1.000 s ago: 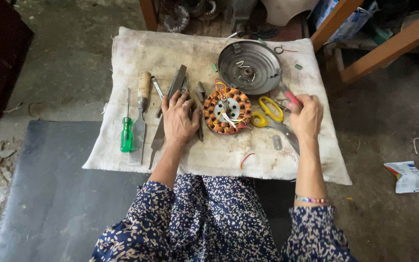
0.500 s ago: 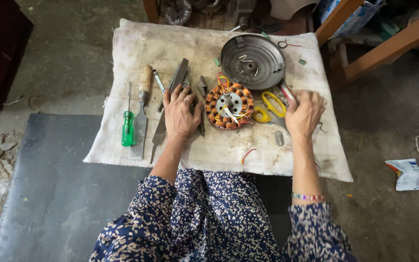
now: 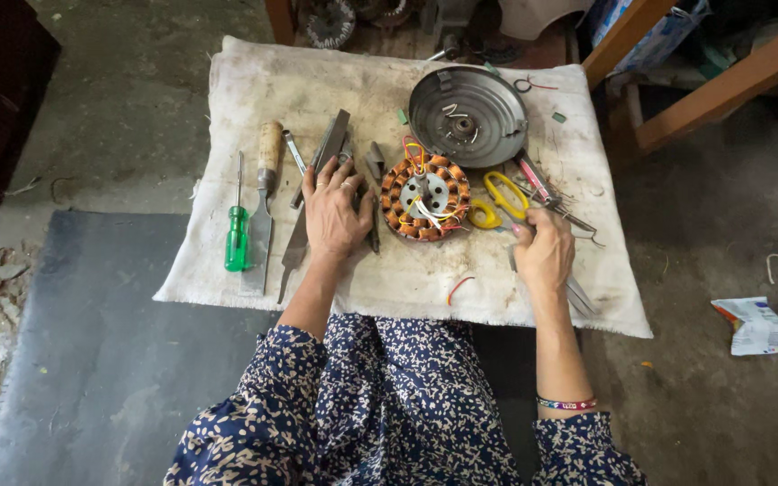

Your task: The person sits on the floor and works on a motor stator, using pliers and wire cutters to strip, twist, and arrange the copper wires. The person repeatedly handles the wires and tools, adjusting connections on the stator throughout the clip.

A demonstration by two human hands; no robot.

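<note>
Carrier: a stained white cloth lay spread on the concrete floor, and all the tools and parts sat on it.
Left hand: the left hand rested palm down near the cloth's middle, fingers slightly spread over a flat metal file. It pressed rather than pinched, probably to steady the tools.
Right hand: the right hand sat toward the cloth's right edge, fingers curled at the handles of the yellow scissors. Whether it actually gripped them I could not tell.
Stator: the copper-wound stator lay flat between the two hands at the cloth's centre, loose wire ends sticking up, touched by neither hand.
Cover: a round grey metal cover lay dished side up near the cloth's far edge, just behind the stator.
Left side: a green screwdriver and a wooden-handled chisel lay parallel near the left edge, handy to the left hand.
Right side: red-handled pliers lay just beyond the scissors.
Open room: the near edge of the cloth was mostly bare except for a scrap of red wire. Wooden furniture legs crowded the far right corner.
</note>
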